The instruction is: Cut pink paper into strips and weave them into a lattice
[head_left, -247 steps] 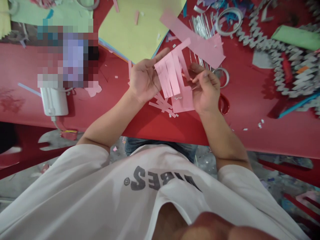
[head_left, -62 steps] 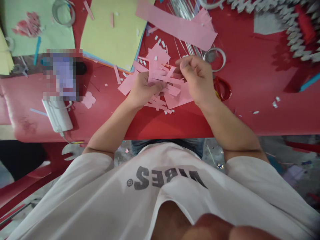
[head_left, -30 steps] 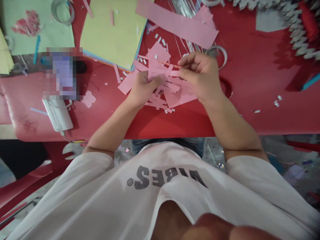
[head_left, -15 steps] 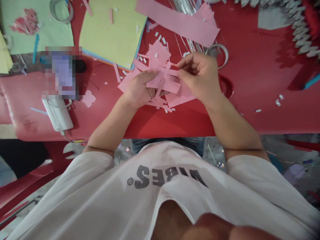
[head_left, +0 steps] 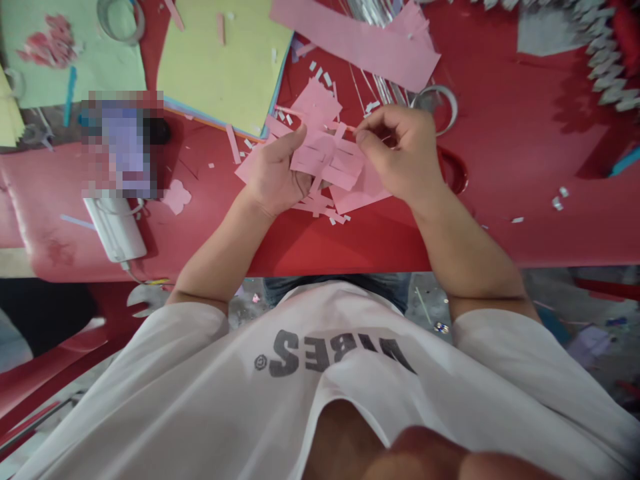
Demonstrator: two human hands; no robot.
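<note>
A woven piece of pink paper strips (head_left: pixel 325 157) lies across the fingers of my left hand (head_left: pixel 273 175), with the thumb raised beside its left edge. My right hand (head_left: pixel 397 153) is at its right side, fingertips pinched on a thin pink paper strip (head_left: pixel 345 127) that runs into the weave. Beneath both hands lies a pink paper sheet (head_left: pixel 360 197), partly hidden. Loose pink strips (head_left: pixel 317 208) sit below my left hand.
The red table (head_left: pixel 350 247) ends just before my torso. Pale yellow-green paper (head_left: pixel 220 67), a long pink sheet (head_left: pixel 360 33), a tape roll (head_left: pixel 437 99), red-handled scissors (head_left: pixel 454 172) and a white electrical device (head_left: pixel 115 230) lie on it. Paper chains (head_left: pixel 607 53) lie top right.
My left thumb has lifted away from the pink weave, which now lies flatter and more squared. My right fingers have shifted onto the thin strip at its upper edge.
</note>
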